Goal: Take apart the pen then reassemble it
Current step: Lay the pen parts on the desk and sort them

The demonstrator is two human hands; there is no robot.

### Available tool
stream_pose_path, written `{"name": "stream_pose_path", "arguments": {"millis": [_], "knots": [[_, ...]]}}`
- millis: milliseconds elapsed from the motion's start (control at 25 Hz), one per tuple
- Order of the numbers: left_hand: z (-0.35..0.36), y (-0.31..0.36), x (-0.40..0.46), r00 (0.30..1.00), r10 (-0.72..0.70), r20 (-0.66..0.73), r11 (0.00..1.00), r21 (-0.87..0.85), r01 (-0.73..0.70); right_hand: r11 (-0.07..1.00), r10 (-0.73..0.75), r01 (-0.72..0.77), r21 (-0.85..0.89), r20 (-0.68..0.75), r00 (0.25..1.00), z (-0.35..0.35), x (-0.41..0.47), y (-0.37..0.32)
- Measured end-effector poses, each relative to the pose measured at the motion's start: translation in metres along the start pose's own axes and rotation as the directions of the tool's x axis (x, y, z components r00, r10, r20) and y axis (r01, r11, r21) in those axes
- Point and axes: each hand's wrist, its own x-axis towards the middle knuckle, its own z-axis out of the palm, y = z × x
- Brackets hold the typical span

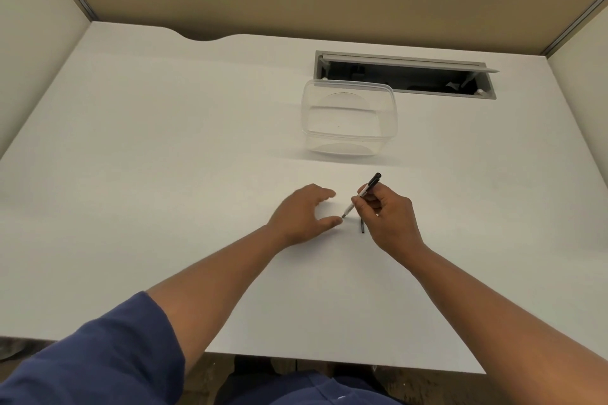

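My right hand (388, 220) grips a pen (365, 192) with a black upper part and a pale lower barrel, held tilted with its tip pointing down and left toward the white table (164, 174). My left hand (304, 212) rests on the table just left of the tip, fingers curled apart in a C shape with nothing in them. A short black pen part (362, 227) lies on the table below the pen, partly hidden by my right hand.
A clear plastic container (348, 117) stands behind the hands. Behind it is an open grey cable hatch (408, 74) in the table. Beige partition walls enclose the desk on the left, back and right.
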Motion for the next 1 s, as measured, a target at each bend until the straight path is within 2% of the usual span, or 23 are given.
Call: {"name": "stream_pose_path", "arguments": {"millis": [200, 480, 640, 720, 840, 1000], "knots": [[0.007, 0.024, 0.002, 0.998, 0.037, 0.053, 0.998, -0.062, -0.034, 1.000, -0.009, 0.009, -0.014, 0.053, 0.999, 0.001, 0.004, -0.002], [0.008, 0.034, 0.008, 0.996, 0.087, 0.008, 0.990, -0.110, -0.085, 0.997, -0.031, 0.037, -0.062, 0.100, 0.994, 0.000, 0.008, -0.005], [0.009, 0.034, 0.010, 1.000, 0.028, -0.011, 0.985, -0.171, -0.029, 1.000, 0.008, -0.010, 0.021, 0.092, 0.996, 0.001, 0.006, -0.002], [0.008, 0.034, 0.010, 0.998, -0.062, -0.007, 0.963, -0.263, 0.059, 0.998, 0.056, -0.056, -0.001, 0.098, 0.994, 0.001, 0.004, 0.005], [0.010, 0.027, 0.011, 0.977, -0.212, -0.032, 0.888, -0.423, 0.179, 0.987, 0.107, -0.083, -0.140, 0.174, 0.979, 0.007, -0.002, 0.016], [0.015, 0.020, 0.006, 0.928, -0.368, 0.054, 0.653, -0.696, 0.299, 0.948, 0.088, 0.004, -0.319, 0.276, 0.957, 0.018, -0.012, 0.025]]}}
